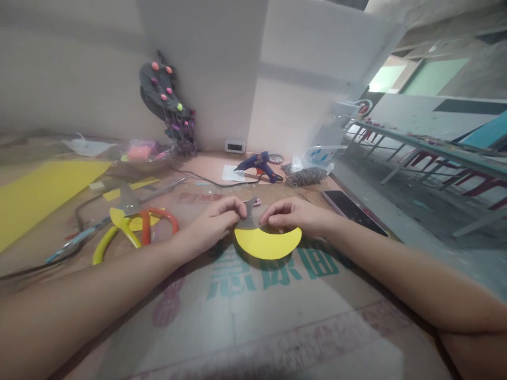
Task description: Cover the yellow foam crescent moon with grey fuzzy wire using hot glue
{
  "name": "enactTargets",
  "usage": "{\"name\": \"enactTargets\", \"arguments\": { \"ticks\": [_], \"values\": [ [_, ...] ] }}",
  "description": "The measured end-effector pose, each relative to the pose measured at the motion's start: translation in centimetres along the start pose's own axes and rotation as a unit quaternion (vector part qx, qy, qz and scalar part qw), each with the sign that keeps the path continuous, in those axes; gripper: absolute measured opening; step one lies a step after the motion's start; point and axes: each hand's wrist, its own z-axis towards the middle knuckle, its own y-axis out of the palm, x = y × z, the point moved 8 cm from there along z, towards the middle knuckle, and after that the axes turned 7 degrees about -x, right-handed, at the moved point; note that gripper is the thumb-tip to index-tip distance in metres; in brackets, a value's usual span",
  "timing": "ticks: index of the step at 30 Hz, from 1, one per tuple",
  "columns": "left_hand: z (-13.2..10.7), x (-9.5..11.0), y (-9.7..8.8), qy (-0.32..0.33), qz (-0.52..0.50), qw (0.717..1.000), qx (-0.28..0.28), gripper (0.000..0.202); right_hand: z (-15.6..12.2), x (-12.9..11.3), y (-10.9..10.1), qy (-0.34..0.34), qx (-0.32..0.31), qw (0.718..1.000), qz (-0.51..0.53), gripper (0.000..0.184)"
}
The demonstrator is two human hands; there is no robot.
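At the frame's centre, a yellow crescent [269, 245] sits just below and between the hands. The left hand [222, 220] pinches the grey piece [251, 217] above it; the right hand [295, 215] curls alongside, its grip unclear.

Slim bare hands [219, 221], long bare forearms [119, 290], creased right elbow [447, 333]

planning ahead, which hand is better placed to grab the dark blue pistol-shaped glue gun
Probably the right hand: the glue gun has its handle slanting toward it, its nozzle pointing left.
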Motion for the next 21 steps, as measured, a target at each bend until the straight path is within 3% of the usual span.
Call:
{"name": "enactTargets", "arguments": {
  "ticks": [8,16,21],
  "values": [
    [-0.1,-0.1,0.0,-0.021,-0.051,0.998,0.028,0.005,0.2,0.4,-0.5,-0.013,0.004,1.000,0.016,0.026],
    [0.1,-0.4,0.1,-0.028,-0.068,0.997,0.014,0.004,0.2,0.9,0.0,0.016,-0.037,0.996,0.084,0.033],
    [0.1,0.1,0.0,-0.005,-0.046,0.999,0.020,0.003,0.4,1.0,-0.9,-0.018,0.031,0.998,0.060,0.033]
  ]
}}
